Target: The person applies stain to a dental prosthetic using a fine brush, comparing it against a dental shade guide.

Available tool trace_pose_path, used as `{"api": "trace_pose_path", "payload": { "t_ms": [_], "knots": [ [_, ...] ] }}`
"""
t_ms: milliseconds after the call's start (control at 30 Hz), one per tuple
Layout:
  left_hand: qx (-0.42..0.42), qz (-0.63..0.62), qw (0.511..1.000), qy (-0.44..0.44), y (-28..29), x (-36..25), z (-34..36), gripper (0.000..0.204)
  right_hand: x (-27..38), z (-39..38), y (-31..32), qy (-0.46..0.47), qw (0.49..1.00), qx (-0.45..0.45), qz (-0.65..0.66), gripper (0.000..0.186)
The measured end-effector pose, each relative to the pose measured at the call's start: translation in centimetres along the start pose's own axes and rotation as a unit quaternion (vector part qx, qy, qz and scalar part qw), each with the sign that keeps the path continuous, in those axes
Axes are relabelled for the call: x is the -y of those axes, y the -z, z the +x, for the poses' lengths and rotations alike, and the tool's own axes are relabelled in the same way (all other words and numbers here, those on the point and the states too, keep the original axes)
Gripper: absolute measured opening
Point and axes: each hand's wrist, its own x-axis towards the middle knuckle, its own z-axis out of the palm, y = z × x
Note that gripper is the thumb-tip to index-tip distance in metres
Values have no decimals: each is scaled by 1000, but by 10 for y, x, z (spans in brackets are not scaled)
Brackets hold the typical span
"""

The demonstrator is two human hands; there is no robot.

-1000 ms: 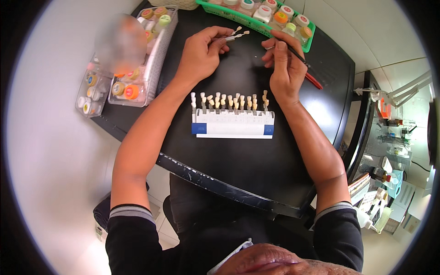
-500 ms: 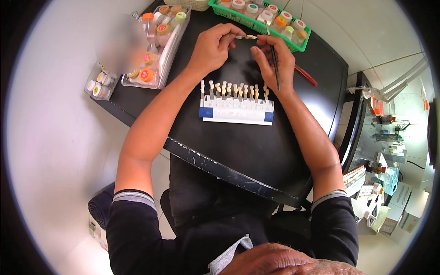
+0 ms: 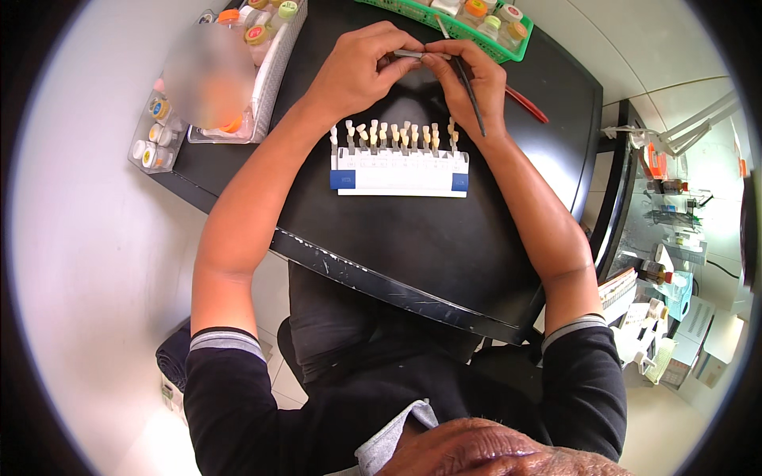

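My left hand pinches a thin metallic shade tab at the far side of the table. My right hand has its fingertips at the tab's other end, so the tab's tip is mostly hidden. A slim dark-handled brush lies slantwise across the right hand, held by its fingers. Nearer to me, between my forearms, is a white tooth shade guide with blue ends. Several tooth-shaped tabs on metal stems stand along its far edge.
Beside my right wrist lies a red slender tool. A green basket of small jars is at the far edge; a white basket of jars stands left, by a clear box. The black table's chipped edge faces me.
My hands have come closer together, the right fingertips now meeting the tab. The view has shifted, so the shade guide and baskets sit higher in the picture.
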Motion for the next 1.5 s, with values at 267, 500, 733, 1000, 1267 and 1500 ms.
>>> {"api": "trace_pose_path", "payload": {
  "t_ms": [267, 500, 733, 1000, 1267, 1500],
  "knots": [
    [-9, 37, 999, -15, 9, -4, 2, 17, 12, 1, 8, -42, 998, 19, 38, 17],
    [-41, -19, 999, 6, 14, -9, 5, 14, 27, 8, 23, -59, 994, -78, 56, 28],
    [-52, -40, 998, -24, 20, -22, 5, 19, 69, -12, 43, -108, 981, -104, 126, 30],
    [-24, -84, 996, -19, 11, -37, 1, 23, 87, -53, 49, -180, 981, -72, 6, 24],
    [63, -100, 991, -55, 5, -43, -5, 26, 102, -53, 47, -167, 985, -34, -2, 25],
    [83, -100, 990, -61, 1, -46, -7, 28, 106, -54, 43, -164, 984, -19, -61, 18]
  ]
}}
